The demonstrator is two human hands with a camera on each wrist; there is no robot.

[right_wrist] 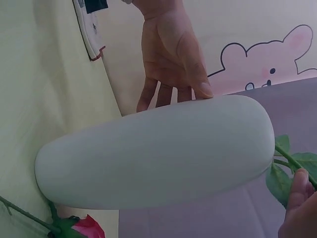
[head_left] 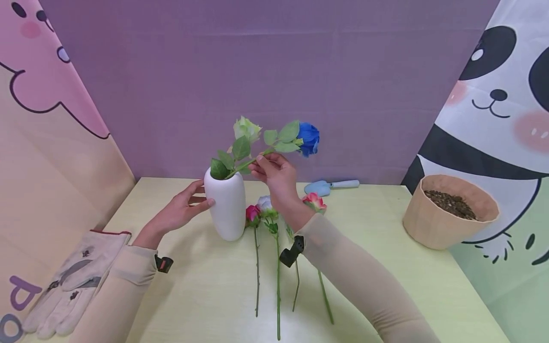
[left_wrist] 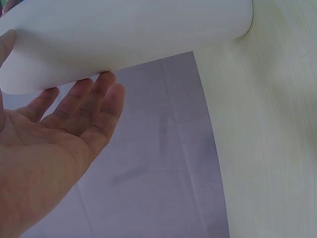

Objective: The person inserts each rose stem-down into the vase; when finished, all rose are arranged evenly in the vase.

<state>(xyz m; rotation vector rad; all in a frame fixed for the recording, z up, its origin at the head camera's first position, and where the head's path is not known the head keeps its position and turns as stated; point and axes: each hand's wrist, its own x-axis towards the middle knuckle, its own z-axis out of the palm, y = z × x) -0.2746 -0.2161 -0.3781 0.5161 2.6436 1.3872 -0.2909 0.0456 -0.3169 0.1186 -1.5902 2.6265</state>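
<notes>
A white vase (head_left: 227,209) stands on the table, tilted a little in the head view. My left hand (head_left: 182,209) touches its left side with the fingertips and thumb, the palm apart from it. In the left wrist view the relaxed fingers (left_wrist: 106,99) meet the vase wall (left_wrist: 133,34). With thumb and fingers, my right hand (head_left: 279,178) pinches the green stem of a blue rose (head_left: 309,139). The stem's lower end is at the vase mouth; how deep it goes is hidden. A pale green-white rose (head_left: 246,128) rises behind its leaves at the vase.
On the table lie a magenta rose (head_left: 253,213), a white flower (head_left: 266,204) and a pink-red rose (head_left: 315,201), stems towards me. A blue trowel (head_left: 319,187) lies at the back. A tan pot (head_left: 433,224) of soil stands right; gloves (head_left: 77,286) lie left.
</notes>
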